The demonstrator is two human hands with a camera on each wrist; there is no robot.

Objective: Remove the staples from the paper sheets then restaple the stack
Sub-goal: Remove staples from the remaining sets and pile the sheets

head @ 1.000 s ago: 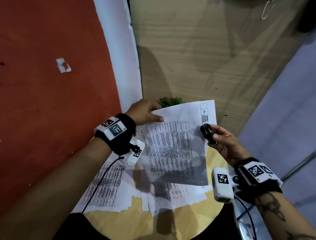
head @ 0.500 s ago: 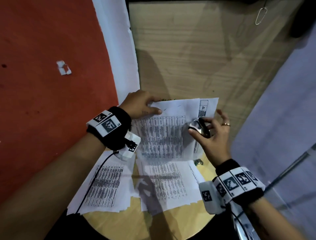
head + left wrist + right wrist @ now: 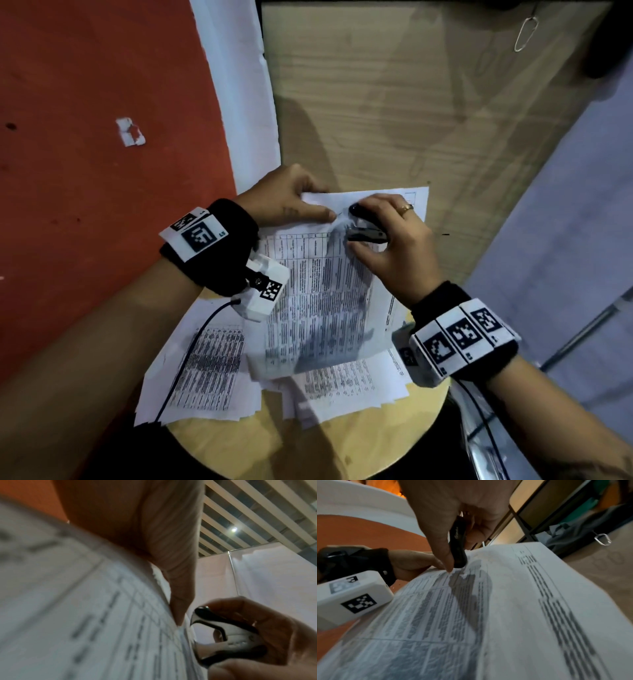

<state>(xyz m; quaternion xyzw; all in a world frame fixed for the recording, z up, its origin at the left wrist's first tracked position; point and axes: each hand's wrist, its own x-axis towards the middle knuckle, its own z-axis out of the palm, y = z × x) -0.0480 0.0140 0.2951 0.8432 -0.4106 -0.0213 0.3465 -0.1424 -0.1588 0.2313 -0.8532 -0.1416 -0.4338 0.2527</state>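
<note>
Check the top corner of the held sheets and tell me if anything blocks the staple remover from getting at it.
Nothing visible blocks it. The right hand holds the staple remover right at the top corner of the held sheets, its metal tips at the paper. The left hand pinches that corner just beside the tool, not in front of it. The staple itself cannot be made out.

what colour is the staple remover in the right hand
Black grips with silvery metal jaws. The staple remover in the right hand shows best in the left wrist view.

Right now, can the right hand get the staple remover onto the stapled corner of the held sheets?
Probably yes: the right hand has the staple remover at the sheets' top corner, beside the left hand's thumb; nothing lies between.
</note>
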